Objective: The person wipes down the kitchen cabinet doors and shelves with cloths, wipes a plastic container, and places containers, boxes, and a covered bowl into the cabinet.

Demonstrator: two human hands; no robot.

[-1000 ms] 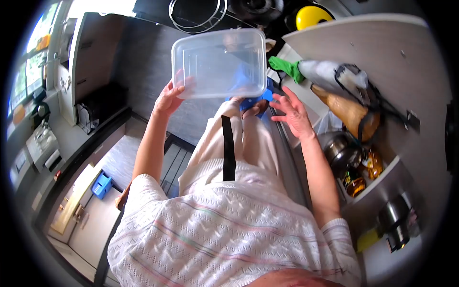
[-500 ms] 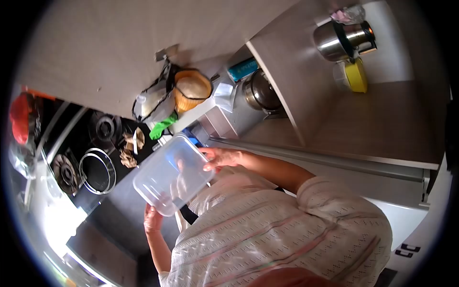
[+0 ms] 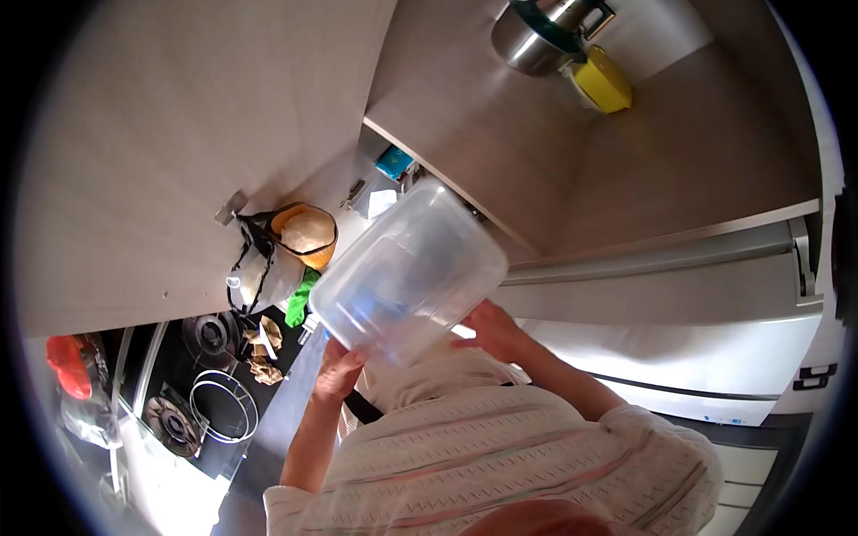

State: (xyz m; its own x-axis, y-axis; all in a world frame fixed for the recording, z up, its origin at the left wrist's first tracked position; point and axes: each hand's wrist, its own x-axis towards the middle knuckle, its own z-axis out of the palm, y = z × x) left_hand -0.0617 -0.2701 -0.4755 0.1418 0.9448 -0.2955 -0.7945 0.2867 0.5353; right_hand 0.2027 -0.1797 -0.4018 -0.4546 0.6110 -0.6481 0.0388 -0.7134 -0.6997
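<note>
A translucent plastic container [image 3: 411, 259] is held up at a tilt in front of my chest; its inside looks blurred, with a bluish tint showing through. My left hand [image 3: 340, 368] is closed on its lower left corner, thumb on the near side. My right hand [image 3: 497, 332] is at the lower right edge, fingers somewhat spread and curled against the rim; part of the grip is hidden. Beyond the container's left side hang a bag with an orange tub [image 3: 306, 232] and a green cloth [image 3: 300, 299].
An open cabinet [image 3: 661, 179] above right holds a steel pot [image 3: 534, 40] and a yellow container [image 3: 603, 80]. Below it is a pale fridge [image 3: 661, 313]. At left, a stove [image 3: 210, 335] carries a metal ring [image 3: 223, 406] and crumpled brown paper [image 3: 264, 368]. A large cabinet door [image 3: 179, 152] spans the upper left.
The container has moved up and right toward the cabinet. My left hand has risen with it, and my right hand has shifted to the lower right edge. The view has turned.
</note>
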